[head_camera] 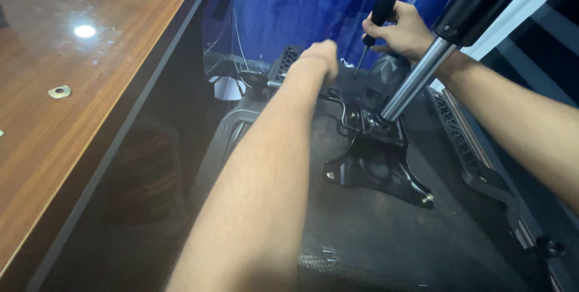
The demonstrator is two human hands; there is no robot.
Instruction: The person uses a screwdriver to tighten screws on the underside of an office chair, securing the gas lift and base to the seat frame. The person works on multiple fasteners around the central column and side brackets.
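My right hand (403,30) grips a black-handled screwdriver (381,12), fingers wrapped tight, upper centre; my left hand (319,57) presses the upturned chair seat (374,232), its fingers hidden. The mounting plate (377,165) shows bolts already seated at its corners.

A black-handled screwdriver (379,18) stands nearly upright, tip down beside the overturned chair's black metal mechanism plate (377,165).
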